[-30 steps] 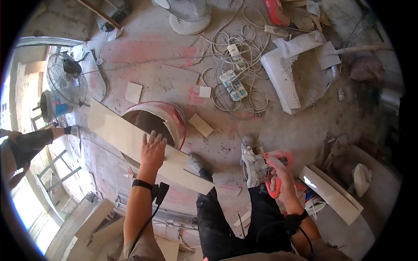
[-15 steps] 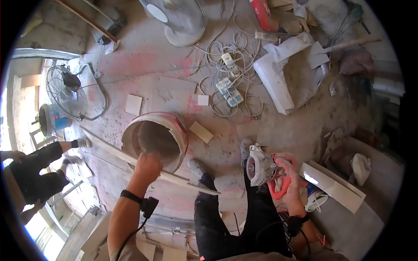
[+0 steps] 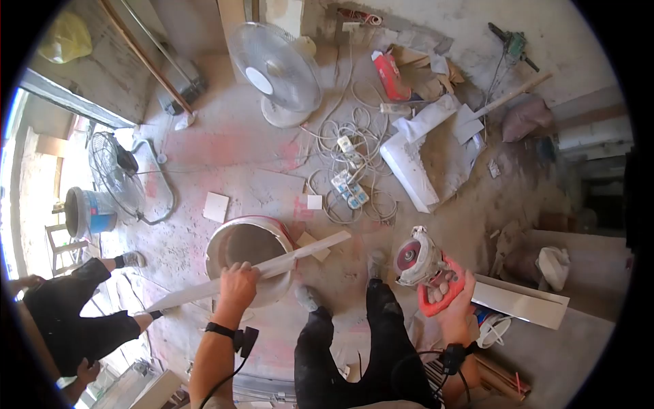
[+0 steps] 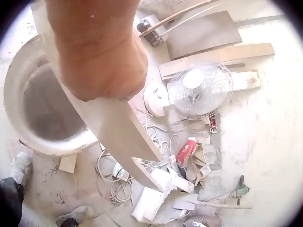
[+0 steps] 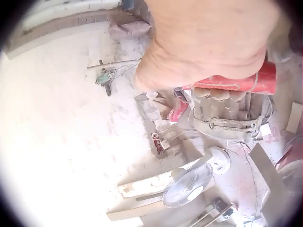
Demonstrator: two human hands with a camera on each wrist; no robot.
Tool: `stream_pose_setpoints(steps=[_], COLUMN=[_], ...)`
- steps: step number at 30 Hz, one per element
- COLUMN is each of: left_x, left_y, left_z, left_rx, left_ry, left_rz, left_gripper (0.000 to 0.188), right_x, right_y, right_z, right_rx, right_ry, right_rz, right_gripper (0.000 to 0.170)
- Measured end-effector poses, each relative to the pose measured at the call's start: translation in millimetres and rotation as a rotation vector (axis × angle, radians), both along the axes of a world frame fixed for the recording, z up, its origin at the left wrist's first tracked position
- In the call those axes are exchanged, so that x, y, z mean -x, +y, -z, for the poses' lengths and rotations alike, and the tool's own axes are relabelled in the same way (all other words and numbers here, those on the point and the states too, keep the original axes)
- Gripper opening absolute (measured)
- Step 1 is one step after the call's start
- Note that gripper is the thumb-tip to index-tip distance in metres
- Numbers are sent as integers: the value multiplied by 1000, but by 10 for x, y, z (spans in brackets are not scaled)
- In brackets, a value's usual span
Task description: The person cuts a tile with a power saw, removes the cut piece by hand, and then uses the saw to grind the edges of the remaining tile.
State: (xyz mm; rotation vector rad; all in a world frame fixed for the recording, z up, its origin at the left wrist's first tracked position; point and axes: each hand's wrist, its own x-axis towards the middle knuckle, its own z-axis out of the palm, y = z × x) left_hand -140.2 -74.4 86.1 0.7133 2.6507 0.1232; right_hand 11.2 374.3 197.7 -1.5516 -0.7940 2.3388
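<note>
My left hand [image 3: 238, 286] grips a long pale tile strip [image 3: 323, 246] near its middle, fingers wrapped over its edge. The strip stands on edge and slants across the near side of a round bucket [image 3: 210, 258]. In the left wrist view, a notch splits the far end of the strip [image 4: 113, 125]. Out to the right, my right hand [image 3: 455, 303] grasps the red handle of a handheld disc cutter [image 3: 417, 262]. Its blade and dusty guard face left, held up in front of my right leg. The hand partly covers the red handle [image 5: 260, 81] in the right wrist view.
Tangled cords with power strips [image 3: 349, 189] lie ahead, beyond the bucket. A standing fan [image 3: 276, 71] is farther back. Another person's leg [image 3: 88, 334] is at left, near a floor fan [image 3: 112, 174]. Long tile pieces [image 3: 521, 303] lie at right.
The strip lay flat across the bucket under my left hand; now it is gripped on edge, its right end swung away from me. The disc cutter has come up, and the head view has tilted upward.
</note>
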Motion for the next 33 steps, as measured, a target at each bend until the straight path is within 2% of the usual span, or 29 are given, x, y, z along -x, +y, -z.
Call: stream_pose_setpoints(steps=[1, 2, 5, 6, 8, 12, 18, 21, 23, 27, 30, 33], left_x=[-9, -32, -104, -65, -125, -13, -109, -36, 127, 293, 265, 206], left_y=[16, 27, 64, 126, 115, 97, 128, 131, 65, 10, 5, 8], left_z=[27, 78, 143, 33, 69, 73, 76, 70, 112, 152, 189, 175], left_rx=[2, -4, -11, 79, 101, 114, 87, 159, 79, 49, 82, 78], left_ry=[2, -56, -154, -283, -250, -251, -241, -287, -260, -284, -296, -306], left_rz=[1, -104, -249, -246, -244, -215, -225, -218, -180, -137, -124, -136], left_gripper=[9, 11, 16, 23, 27, 33, 29, 28, 26, 24, 24, 24], right_x=[-28, -40, 1, 2, -23, 109, 302, 313, 292, 427, 420, 323], right_y=[-27, -78, -272, -322, -337, -437, -673, -867, -1010, -1362, -1587, -1741], right_z=[-4, -12, -1, 32, 145, 227, 223, 281, 316, 201, 205, 354], right_rx=[41, 30, 14, 27, 61, 200, 281, 270, 261, 218, 211, 229], right_ry=[37, 31, 0, -17, -41, 72, 102, 108, 93, 32, 87, 194], right_rz=[22, -3, -50, -55, -79, -63, -2, 13, 32, 180, 230, 167], right_gripper=[45, 46, 46, 46, 45, 46, 49, 49, 49, 43, 40, 42])
